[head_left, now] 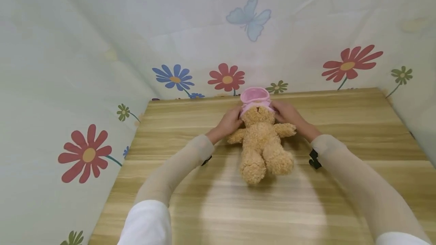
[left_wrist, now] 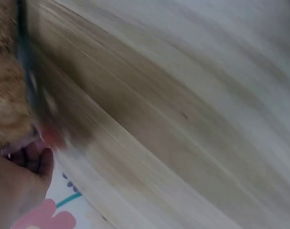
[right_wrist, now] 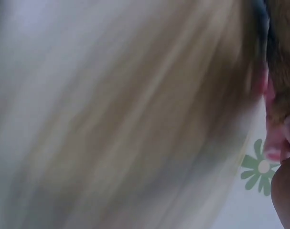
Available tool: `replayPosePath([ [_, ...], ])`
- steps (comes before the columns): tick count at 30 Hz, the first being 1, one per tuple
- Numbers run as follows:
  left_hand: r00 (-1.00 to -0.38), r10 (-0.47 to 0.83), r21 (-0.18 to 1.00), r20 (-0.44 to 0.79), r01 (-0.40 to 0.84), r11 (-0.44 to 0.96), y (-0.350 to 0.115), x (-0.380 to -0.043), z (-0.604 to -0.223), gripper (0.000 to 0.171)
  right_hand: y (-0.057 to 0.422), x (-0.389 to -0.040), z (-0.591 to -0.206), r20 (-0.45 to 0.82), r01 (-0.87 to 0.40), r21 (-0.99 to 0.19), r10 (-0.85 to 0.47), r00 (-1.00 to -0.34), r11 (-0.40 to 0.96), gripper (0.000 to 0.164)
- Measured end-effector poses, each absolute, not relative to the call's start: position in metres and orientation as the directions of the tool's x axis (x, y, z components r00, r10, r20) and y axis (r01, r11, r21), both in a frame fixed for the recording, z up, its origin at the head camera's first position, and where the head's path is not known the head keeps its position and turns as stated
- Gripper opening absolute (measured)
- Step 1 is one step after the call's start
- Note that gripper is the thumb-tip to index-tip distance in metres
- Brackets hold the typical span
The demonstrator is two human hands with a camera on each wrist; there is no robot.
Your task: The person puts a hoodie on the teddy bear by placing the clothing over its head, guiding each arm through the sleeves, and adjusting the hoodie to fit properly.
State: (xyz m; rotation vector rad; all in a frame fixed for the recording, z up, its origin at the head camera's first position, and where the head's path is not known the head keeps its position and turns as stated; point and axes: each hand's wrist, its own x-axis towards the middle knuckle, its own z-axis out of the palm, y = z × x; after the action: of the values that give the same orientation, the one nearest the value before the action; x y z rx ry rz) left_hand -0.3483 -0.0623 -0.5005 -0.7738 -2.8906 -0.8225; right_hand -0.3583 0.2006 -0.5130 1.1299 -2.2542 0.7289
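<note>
A tan plush teddy bear (head_left: 260,139) lies on its back on the wooden table, feet toward me and arms spread. Over the top of its head sits a pink hat (head_left: 255,95) with a round opening facing up; its edge covers the bear's eyes, leaving nose and muzzle showing. My left hand (head_left: 229,121) grips the hat's left side, beside the bear's cheek. On the opposite side my right hand (head_left: 289,113) holds the hat too, its fingertips partly hidden. The left wrist view shows curled fingers (left_wrist: 34,157) at the pink edge, against the bear's fur.
The wooden table (head_left: 190,124) ends at a pale wall (head_left: 190,41) printed with flowers and a blue butterfly, close behind the hat. Another printed wall (head_left: 44,97) borders the table's left side. A dark strap piece (head_left: 315,159) hangs under my right sleeve.
</note>
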Motion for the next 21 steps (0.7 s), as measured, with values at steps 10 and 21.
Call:
replayPosePath([
  [10, -0.906, 0.270, 0.619, 0.325, 0.420, 0.664, -0.052, -0.349, -0.494, 0.017, 0.187, -0.349, -0.501, 0.683, -0.670, -0.315, -0.330, -0.652, 0.672, 0.013],
  [21, -0.829, 0.532, 0.446, 0.172, 0.547, 0.708, -0.047, -0.349, -0.475, 0.045, 0.218, -0.336, -0.511, 0.381, -0.621, -0.600, -0.502, -0.776, 0.504, 0.038],
])
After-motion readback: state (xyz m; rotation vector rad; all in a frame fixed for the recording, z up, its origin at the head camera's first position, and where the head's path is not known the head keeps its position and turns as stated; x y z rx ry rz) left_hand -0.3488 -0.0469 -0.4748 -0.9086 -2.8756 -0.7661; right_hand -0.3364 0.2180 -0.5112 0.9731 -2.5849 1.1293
